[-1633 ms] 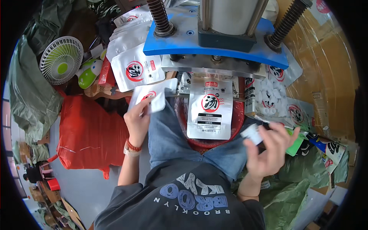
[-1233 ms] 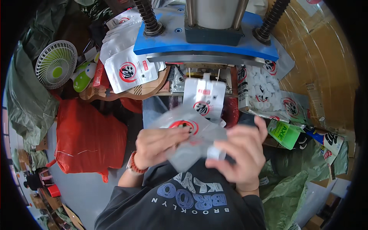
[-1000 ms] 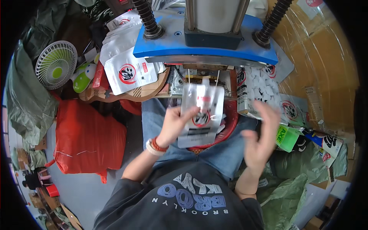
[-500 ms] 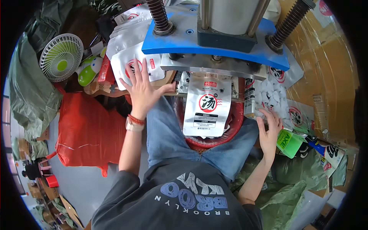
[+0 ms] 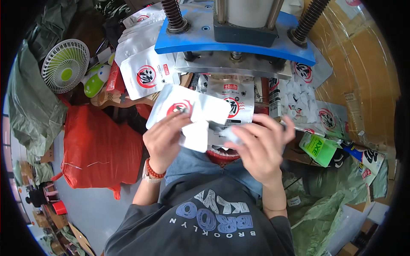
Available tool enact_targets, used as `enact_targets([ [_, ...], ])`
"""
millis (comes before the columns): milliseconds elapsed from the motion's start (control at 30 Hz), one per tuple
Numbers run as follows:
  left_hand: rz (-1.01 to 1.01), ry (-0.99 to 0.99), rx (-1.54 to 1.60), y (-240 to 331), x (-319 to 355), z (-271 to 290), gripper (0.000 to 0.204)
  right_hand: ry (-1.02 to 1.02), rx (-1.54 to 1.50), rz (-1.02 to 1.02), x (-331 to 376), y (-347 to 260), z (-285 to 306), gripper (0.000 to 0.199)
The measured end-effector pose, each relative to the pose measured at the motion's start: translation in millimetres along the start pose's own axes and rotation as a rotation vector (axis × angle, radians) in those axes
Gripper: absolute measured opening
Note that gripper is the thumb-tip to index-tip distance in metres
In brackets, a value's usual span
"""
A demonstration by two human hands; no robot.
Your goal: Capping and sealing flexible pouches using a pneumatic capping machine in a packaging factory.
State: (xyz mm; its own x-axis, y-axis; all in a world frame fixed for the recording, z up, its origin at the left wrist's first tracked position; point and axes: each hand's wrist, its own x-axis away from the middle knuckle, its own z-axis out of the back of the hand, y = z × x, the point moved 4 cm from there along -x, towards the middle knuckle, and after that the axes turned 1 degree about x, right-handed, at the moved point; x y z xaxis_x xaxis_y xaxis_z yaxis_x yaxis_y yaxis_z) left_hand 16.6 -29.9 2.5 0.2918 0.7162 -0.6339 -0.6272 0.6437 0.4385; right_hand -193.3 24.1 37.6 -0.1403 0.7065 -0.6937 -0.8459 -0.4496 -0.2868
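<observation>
My left hand (image 5: 164,136) is closed on the lower edge of a silver-white foil pouch (image 5: 164,102) with a red round print. The pouch is raised over my lap and bent, so its right part stands apart in pale flaps. Close by on its right, my right hand (image 5: 262,149) is closed with the fingertips on a small whitish piece (image 5: 230,134), blurred by motion. Behind both hands a similar pouch (image 5: 230,88) hangs down under the metal jaw (image 5: 230,68) of a blue press (image 5: 239,47). The held pouch and my right fingers partly cover it.
Overlapping flat pouches (image 5: 147,70) lie left of the press. At its right is a heap of small white pieces (image 5: 297,100). A red tub (image 5: 222,157) sits between my legs. A fan (image 5: 66,66), red sack (image 5: 100,149), green container (image 5: 318,149) and cardboard (image 5: 358,64) surround me.
My left hand has come back from the stacked pouches with one in its grip. My right hand has moved left from beside the white heap, now holding a small whitish piece.
</observation>
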Motion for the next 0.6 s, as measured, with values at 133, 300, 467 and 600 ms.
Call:
enact_targets([
  [133,-0.302,-0.184,0.151,43.9,-9.9,27.3,0.022,-0.008,-0.155,0.126,2.7,-30.4,40.7,0.031],
  [300,-0.056,-0.418,0.529,33.7,-6.0,-16.8,0.020,-0.141,-0.315,-0.128,-6.7,-1.2,23.4,0.040],
  [467,0.887,-0.471,0.985,-25.2,13.0,-114.0,0.023,-0.006,-0.089,-0.298,5.9,36.1,26.4,0.061],
  [600,0.964,-0.338,1.240,-25.9,-30.6,-119.8,0.022,0.129,0.209,-0.425,14.3,70.2,46.0,0.046],
])
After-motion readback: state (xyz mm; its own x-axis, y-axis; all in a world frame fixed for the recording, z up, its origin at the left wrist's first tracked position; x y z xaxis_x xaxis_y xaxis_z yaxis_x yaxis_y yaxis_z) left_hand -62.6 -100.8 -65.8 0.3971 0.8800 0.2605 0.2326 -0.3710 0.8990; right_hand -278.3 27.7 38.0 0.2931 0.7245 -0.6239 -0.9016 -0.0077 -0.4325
